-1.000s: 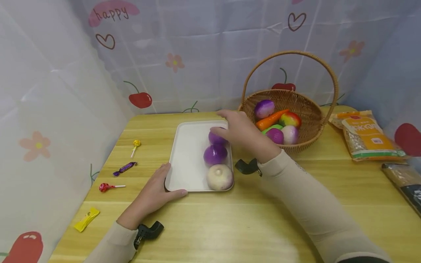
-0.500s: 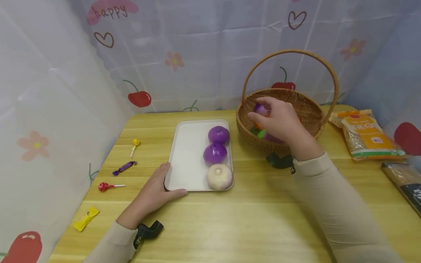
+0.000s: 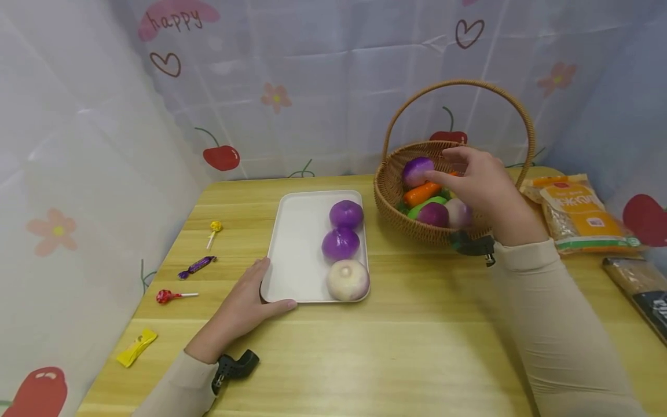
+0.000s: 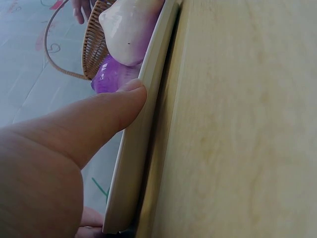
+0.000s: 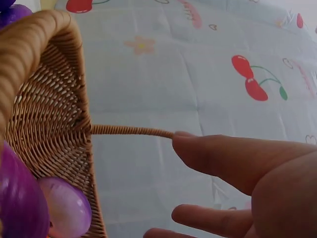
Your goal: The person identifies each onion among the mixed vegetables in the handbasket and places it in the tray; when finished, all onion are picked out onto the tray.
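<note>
Spread, empty right hand [image 3: 487, 185] has swung from white tray [image 3: 297, 243] (two purple onions [image 3: 340, 244], one turnip [image 3: 348, 281] placed) to two-o'clock wicker basket [image 3: 400, 223]; spread left hand [image 3: 247, 304] touches tray.

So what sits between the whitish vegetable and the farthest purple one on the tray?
Another purple vegetable, as the head view shows.

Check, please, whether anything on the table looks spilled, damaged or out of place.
Nothing stands out: the basket is upright, three vegetables sit in a row on the white tray, and no spill or damage shows.
</note>
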`<state>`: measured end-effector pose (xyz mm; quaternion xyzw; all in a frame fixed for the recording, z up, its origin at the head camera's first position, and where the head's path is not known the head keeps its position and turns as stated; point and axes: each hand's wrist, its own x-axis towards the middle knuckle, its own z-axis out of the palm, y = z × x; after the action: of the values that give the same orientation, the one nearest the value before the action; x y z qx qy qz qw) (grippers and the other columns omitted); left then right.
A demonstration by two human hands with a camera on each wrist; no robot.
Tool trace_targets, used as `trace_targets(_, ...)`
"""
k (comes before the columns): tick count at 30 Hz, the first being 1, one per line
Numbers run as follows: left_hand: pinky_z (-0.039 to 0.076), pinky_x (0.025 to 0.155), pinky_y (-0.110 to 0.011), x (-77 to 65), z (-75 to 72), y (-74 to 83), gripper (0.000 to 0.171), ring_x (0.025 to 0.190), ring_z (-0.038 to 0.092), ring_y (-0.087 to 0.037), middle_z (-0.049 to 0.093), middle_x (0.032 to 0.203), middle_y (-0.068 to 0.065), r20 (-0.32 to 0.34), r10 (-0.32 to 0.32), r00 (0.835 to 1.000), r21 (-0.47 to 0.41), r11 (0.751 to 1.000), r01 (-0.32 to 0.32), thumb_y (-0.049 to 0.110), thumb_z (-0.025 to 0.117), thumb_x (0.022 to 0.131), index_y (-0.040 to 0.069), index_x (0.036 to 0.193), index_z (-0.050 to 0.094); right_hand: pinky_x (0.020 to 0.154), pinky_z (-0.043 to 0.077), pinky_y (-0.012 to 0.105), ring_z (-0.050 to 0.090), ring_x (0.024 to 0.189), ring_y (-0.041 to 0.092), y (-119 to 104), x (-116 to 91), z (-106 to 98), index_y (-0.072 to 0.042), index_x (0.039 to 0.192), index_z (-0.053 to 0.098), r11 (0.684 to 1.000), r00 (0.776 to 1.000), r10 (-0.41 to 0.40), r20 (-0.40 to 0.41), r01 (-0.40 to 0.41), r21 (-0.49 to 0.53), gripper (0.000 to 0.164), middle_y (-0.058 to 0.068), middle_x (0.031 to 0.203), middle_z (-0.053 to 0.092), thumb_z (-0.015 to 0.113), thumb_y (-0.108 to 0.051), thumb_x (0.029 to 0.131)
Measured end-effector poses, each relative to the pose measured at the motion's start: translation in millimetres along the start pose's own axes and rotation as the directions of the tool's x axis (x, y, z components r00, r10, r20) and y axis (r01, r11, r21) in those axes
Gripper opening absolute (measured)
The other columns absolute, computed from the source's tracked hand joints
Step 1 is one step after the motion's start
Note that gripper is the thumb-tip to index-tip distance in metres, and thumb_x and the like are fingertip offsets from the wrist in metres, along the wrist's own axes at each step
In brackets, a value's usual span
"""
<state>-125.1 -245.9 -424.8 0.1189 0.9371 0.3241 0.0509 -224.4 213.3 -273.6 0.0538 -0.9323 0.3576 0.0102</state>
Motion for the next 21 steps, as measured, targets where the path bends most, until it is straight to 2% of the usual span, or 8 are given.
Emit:
trace_targets(9,0.018,0.123,-0.06,0.2,-0.3,1.1,0.125,0.156,0.012,-0.042,0.02,0.169,-0.026,0.003,-0.01,1.0,0.003,1.0,0.01,0.067,0.081,0.084,-0.005,0.165,0.019,0.11,0.037,0.066,0.045,0.138,0.048,9.3,2.5,-8.4,-0.001,0.159,0.042,0.998,0.992,-0.025,0.127,0.032,-0.053,0.089,0.027,0.155,0.047,0.072,-0.058,0.097)
trace_targets(21,0.017,0.123,-0.059,-1.0,0.0,1.9,0.125,0.156,0.013,-0.042,0.02,0.169,-0.027,0.008,-0.016,1.0,0.007,1.0,0.016,0.067,0.081,0.083,-0.007,0.164,0.02,0.109,0.038,0.066,0.046,0.137,0.048,9.4,1.6,-4.2,0.001,0.157,0.043,0.995,0.987,-0.019,0.158,0.035,-0.098,0.087,0.028,0.153,0.048,0.073,-0.054,0.097)
